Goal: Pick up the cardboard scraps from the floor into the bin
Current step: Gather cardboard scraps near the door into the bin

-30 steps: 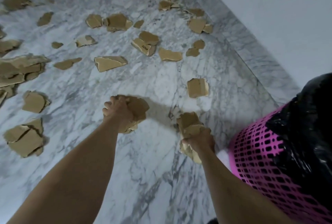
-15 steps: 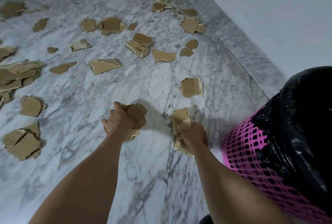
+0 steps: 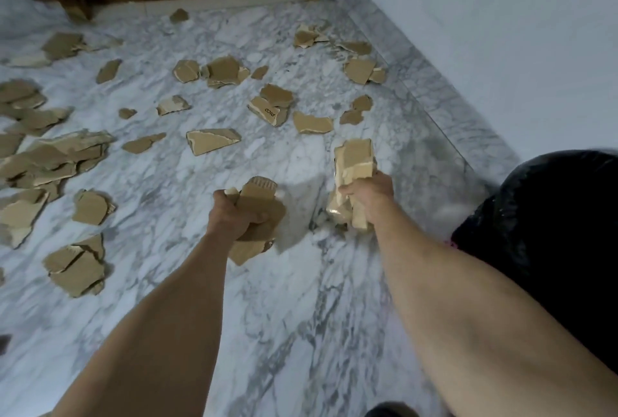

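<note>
Both hands are loaded, so this looks like the carry step: the left hand (image 3: pixel 234 216) grips a wad of cardboard scraps (image 3: pixel 257 216), the right hand (image 3: pixel 366 192) clenches another bundle (image 3: pixel 354 162). Next they should swing to the black-lined bin (image 3: pixel 548 222) at three o'clock and let go; roughly two dozen loose scraps (image 3: pixel 212 141) remain on the marble floor (image 3: pixel 301 333) from nine to one o'clock.

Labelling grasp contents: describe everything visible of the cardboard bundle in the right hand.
The cardboard bundle is a stack of several torn tan scraps with pale ragged edges. The right hand grips it around the middle, fingers curled round it. It stands roughly upright above the marble floor, pieces sticking out above and below the fist. It is left of the black-lined bin, not touching it.
</note>
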`<state>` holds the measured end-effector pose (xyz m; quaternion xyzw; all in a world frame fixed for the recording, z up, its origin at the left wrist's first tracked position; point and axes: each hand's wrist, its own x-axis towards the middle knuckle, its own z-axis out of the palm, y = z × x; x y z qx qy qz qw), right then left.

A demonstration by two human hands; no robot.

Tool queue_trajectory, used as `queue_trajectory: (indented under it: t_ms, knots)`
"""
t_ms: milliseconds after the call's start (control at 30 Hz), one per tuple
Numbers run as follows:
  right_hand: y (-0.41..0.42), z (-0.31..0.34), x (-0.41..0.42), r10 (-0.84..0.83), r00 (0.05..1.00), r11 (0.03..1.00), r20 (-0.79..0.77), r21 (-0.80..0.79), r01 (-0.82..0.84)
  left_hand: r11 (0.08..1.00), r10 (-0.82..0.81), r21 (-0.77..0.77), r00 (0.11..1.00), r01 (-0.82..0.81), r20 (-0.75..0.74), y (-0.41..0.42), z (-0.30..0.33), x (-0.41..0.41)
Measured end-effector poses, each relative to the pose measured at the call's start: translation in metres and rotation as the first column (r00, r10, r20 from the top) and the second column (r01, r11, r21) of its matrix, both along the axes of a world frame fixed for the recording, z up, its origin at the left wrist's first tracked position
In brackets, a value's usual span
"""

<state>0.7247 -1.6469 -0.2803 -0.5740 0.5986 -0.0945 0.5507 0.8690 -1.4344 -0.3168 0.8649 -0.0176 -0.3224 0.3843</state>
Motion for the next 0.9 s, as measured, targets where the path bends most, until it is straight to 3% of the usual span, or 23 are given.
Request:
queue_trajectory:
  t_ms: [200, 467, 567, 633, 733, 800, 867, 900]
  knots:
    - [-0.04, 0.058, 0.026, 0.0, 1.0, 0.997, -0.017, -0.081, -0.001, 0.996, -0.081, -0.022, 0.997, 0.081, 0.003, -0.04, 0.049, 0.026]
    - [-0.054, 0.003, 0.016, 0.002, 0.986, 0.999, -0.168, 0.044, 0.006, 0.997, -0.044, 0.068, 0.999, 0.044, 0.011, -0.069, 0.041, 0.03]
    - [-0.064, -0.021, 0.021, -0.022, 0.988, 0.978, -0.15, 0.202, 0.052, 0.996, -0.038, 0.084, 0.999, 0.039, -0.014, -0.077, 0.043, 0.044]
    - [-0.072, -0.025, 0.03, 0.086, 0.972, 0.963, -0.217, 0.269, -0.025, 0.996, -0.058, 0.072, 0.998, 0.059, -0.021, -0.086, 0.044, 0.061]
    - [-0.093, -0.028, 0.044, 0.094, 0.931, 0.972, -0.353, 0.235, -0.009, 0.996, -0.094, -0.006, 0.995, 0.094, -0.034, -0.11, 0.049, 0.088]
    - [-0.099, -0.037, 0.051, 0.203, 0.916, 0.97, -0.347, 0.202, -0.139, 0.995, -0.087, -0.047, 0.996, 0.086, -0.021, -0.129, 0.049, 0.101]
    - [-0.102, -0.061, 0.056, 0.123, 0.948, 0.984, -0.294, 0.157, -0.079, 0.992, -0.099, -0.074, 0.995, 0.099, -0.003, -0.15, 0.035, 0.113]
    - [-0.102, -0.07, 0.06, 0.088, 0.934, 0.989, -0.347, 0.143, -0.04, 0.991, -0.113, -0.071, 0.994, 0.114, 0.007, -0.159, 0.025, 0.118]
